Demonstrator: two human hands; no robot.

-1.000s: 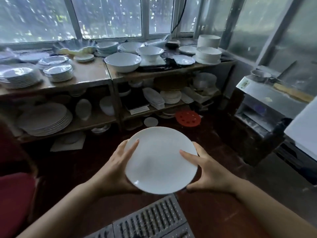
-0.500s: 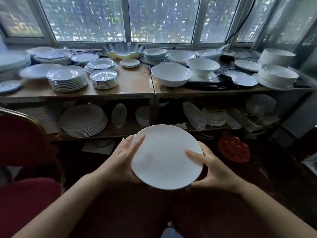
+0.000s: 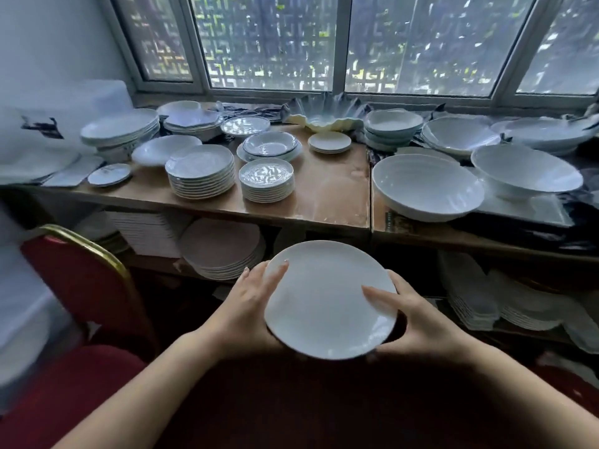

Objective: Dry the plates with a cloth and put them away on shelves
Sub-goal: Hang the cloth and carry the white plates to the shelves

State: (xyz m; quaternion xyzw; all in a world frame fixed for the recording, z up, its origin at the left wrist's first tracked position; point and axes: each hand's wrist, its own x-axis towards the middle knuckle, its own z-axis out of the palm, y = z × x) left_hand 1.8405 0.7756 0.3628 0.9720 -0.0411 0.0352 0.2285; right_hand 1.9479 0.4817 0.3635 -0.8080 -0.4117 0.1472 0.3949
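White plate (image 3: 327, 303) held by both hands, shelf top (image 3: 324, 189) now nearer

- Nothing for you to read here — no labels, brands or numbers on any surface
- Dishes all look plain to you

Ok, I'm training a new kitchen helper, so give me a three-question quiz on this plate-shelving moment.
1. True or false: the white plate is held by one hand only.
2. Which stands nearest the red chair? A) the large white bowl B) the stack of plates on the lower shelf C) the wavy shell-shaped dish
3. Fill in: no drying ____ is visible in either hand.

Key
1. False: the left hand and the right hand both hold its rim.
2. B
3. cloth
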